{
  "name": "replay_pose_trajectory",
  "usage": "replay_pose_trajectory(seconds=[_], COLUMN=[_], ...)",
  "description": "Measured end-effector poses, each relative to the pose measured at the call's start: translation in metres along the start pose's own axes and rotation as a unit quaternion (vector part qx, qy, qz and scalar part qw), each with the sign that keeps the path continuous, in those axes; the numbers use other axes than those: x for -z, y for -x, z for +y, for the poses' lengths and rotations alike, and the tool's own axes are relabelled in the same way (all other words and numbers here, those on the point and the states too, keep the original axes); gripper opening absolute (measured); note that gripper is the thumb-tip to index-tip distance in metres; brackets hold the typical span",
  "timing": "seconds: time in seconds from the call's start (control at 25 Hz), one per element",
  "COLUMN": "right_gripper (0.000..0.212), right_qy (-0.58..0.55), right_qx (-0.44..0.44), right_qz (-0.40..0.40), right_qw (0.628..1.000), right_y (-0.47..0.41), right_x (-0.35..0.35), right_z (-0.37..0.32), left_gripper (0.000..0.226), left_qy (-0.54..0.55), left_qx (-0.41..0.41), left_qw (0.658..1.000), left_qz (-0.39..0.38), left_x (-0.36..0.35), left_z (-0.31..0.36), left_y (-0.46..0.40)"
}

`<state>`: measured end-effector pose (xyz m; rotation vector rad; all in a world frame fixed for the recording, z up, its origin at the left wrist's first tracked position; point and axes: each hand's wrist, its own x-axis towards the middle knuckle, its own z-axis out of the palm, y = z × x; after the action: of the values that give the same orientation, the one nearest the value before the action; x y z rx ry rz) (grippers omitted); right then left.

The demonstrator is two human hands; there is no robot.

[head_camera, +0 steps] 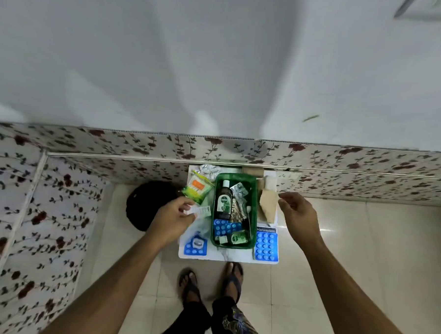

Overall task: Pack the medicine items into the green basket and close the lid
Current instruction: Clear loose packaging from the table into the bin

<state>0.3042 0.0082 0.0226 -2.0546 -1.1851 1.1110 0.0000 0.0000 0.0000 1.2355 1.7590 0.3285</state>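
Note:
The green basket [254, 207] stands open on a small white table [225, 255], holding a dark Dettol bottle [224, 201], silver and blue blister strips and a small green tube. My left hand [172, 219] is left of the basket, pinching a small white tube [201, 211]. My right hand [298, 214] hovers right of the basket, fingers apart, next to a beige bandage roll [267, 205]. A blue blister pack [267, 246] under a Hansaplast strip lies at the front right, another blue pack [195, 246] at the front left. No lid is visible.
A green-and-orange packet [197, 188] and a silver blister strip [209, 169] lie at the table's back left. A black round object [146, 203] sits on the tiled floor to the left. A floral-patterned wall panel [138, 147] runs behind. My sandalled feet [210, 283] stand just before the table.

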Motion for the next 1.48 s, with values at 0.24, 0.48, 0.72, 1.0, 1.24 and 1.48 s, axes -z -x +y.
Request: replay_pose_trajectory(seconds=[0.24, 0.48, 0.72, 1.0, 1.24, 1.48], right_gripper=[0.046, 0.062, 0.070, 0.027, 0.003, 0.007], right_qy=[0.066, 0.086, 0.076, -0.005, -0.027, -0.009], right_qx=[-0.149, -0.178, -0.189, -0.187, -0.019, 0.061], right_qz=[-0.009, -0.007, 0.030, 0.059, 0.145, -0.023], right_qw=[0.987, 0.980, 0.978, 0.981, 0.989, 0.998], right_y=[-0.074, -0.099, -0.106, -0.097, -0.044, -0.026], right_x=[-0.052, -0.089, -0.095, -0.074, -0.041, -0.193], right_z=[0.090, 0.122, 0.133, 0.124, 0.014, -0.050], left_gripper=[0.067, 0.051, 0.042, 0.018, 0.009, 0.016], left_qy=[-0.177, -0.237, -0.217, -0.078, 0.204, 0.252], left_qx=[0.090, 0.034, -0.017, -0.033, 0.080, 0.130], left_qw=[0.980, 0.966, 0.970, 0.988, 0.964, 0.945], left_qz=[0.026, 0.099, 0.113, 0.132, 0.153, 0.163], left_x=[-0.077, -0.101, -0.104, -0.087, -0.022, 0.035], left_z=[-0.076, -0.101, -0.092, -0.071, -0.067, -0.141], left_y=[-0.051, -0.063, -0.062, -0.056, -0.052, -0.085])
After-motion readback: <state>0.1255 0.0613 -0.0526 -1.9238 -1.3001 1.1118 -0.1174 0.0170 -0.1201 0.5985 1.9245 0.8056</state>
